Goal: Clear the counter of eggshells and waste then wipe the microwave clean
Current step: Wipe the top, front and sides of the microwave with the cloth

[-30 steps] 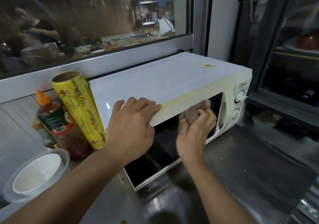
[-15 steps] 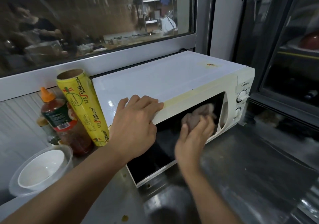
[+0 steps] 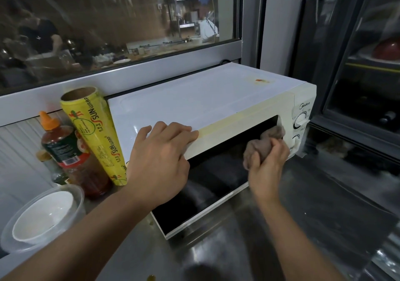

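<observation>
On the steel counter [image 3: 324,226], against the window frame, sits the white microwave [image 3: 194,103], its door [image 3: 207,196] hanging open toward the person. By its look the microwave is heavy and rigid; it should stay put under light rubbing, yet a steadying press on its top front edge is sensible, and the open door is probably the weak point, best not leaned upon. Left hand [image 3: 160,161]: fingers straight and spread, lying flat over the top front edge, bracing and not gripping. Right hand [image 3: 267,168]: fingers curled round a bunched brownish cloth [image 3: 263,143], pressing it to the front frame at the right end of the opening, just beside the control knobs [image 3: 299,119]. The cloth appears soft and light, easily wadded; held as a ball in the fist it should follow corners well. Beside the microwave stand a yellow wrap roll [image 3: 95,133], a sauce bottle [image 3: 69,151] and a white bowl [image 3: 43,215] set in a clear tub.
</observation>
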Available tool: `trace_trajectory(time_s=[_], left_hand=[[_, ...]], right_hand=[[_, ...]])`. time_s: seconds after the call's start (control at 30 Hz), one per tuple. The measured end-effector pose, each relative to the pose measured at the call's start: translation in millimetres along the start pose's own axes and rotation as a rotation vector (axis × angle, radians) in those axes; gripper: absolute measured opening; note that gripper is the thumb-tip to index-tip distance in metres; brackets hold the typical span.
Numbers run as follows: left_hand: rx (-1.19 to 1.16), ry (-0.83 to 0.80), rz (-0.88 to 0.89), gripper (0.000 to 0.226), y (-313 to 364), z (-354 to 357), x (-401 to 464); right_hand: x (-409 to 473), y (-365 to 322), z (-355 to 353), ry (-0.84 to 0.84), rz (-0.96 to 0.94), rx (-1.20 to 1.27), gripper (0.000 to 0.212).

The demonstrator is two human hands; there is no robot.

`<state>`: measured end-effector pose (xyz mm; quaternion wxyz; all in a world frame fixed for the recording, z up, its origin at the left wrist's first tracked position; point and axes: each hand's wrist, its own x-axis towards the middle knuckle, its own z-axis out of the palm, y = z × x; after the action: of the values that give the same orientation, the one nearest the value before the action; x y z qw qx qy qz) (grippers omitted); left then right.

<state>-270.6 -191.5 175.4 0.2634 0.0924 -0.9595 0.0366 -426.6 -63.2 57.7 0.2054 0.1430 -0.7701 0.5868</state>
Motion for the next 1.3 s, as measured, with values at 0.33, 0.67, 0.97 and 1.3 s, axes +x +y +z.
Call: trace_trajectory(time_s=[0.33, 0.67, 0.97, 1.3], left_hand=[[-0.004, -0.032, -0.010, 0.052, 1.6, -2.5, -0.5], [0.016, -0.024, 0.020, 0.051, -0.4, -0.8, -1.9], [0.016, -0.025, 0.021, 0.052, 1.8, -1.6, -1.7], [0.082, 0.013, 0.076, 0.051, -0.4, 1.2, -1.9]], right_hand=[[-101.8, -49.0, 37.1, -0.003, -0.015, 0.048, 0.038], [-28.9, 18.3, 19.0, 0.008, 0.112, -0.011, 0.040], [-90.6, -11.2, 35.6, -0.036, 0.178, -0.016, 0.038], [-41.4, 35.4, 20.9, -0.084, 0.135, -0.034, 0.030]])
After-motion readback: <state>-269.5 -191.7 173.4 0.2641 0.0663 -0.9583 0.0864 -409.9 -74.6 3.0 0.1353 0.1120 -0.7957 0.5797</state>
